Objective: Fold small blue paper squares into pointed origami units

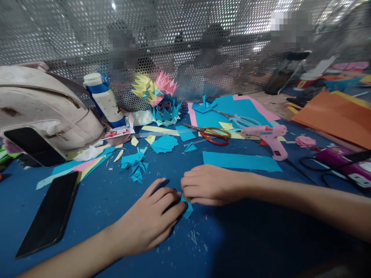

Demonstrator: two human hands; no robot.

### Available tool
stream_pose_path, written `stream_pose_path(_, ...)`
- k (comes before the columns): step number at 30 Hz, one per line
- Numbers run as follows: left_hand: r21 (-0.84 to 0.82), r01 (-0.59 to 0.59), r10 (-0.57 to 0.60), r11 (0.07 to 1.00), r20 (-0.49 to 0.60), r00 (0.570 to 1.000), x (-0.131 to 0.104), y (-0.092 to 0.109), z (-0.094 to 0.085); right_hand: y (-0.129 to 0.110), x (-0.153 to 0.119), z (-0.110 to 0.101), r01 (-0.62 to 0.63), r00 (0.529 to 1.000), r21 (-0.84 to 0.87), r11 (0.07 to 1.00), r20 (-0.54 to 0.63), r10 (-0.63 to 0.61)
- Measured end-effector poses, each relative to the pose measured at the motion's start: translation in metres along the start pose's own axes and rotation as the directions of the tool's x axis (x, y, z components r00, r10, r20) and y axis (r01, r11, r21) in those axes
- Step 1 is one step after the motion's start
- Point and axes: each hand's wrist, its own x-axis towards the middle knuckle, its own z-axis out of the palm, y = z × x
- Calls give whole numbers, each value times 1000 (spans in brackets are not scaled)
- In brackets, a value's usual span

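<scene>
A small folded piece of blue paper (pixel 188 210) lies on the blue table, mostly covered by my fingers. My left hand (pixel 159 218) reaches in from the lower left and holds the paper down with its fingertips, one finger stretched away from the others. From the right comes my right hand (pixel 207 186), its fingers curled and closed at the paper's upper edge; the fingertips are partly hidden. Just beyond lie small folded blue paper pieces (pixel 135 166), stacked blue squares (pixel 164 143) and a long blue paper strip (pixel 240 161).
Behind are red-and-yellow-handled scissors (pixel 214 135), light-blue-handled scissors (pixel 245 121), a pink glue gun (pixel 269 135) and a folded-paper flower pot (pixel 165 110). At left are a phone (pixel 49 212), another phone (pixel 34 144), a bottle (pixel 104 100) and a backpack (pixel 43 100). A purple power strip (pixel 342 162) sits right.
</scene>
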Motion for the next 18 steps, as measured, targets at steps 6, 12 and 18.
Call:
stream_pose_path(6, -7, 2, -2, 1000, 21, 1000, -1, 0, 0, 1, 0, -3, -91, 995, 206, 974, -28, 99)
stream_pose_path(12, 18, -11, 10, 1000, 29, 1000, 0, 0, 0, 3, -2, -2, -80, 992, 208, 975, -77, 98)
stream_pose_path(18, 38, -25, 25, 999, 11, 1000, 0, -1, -1, 2, -4, -2, -60, 990, 159, 986, -120, 80)
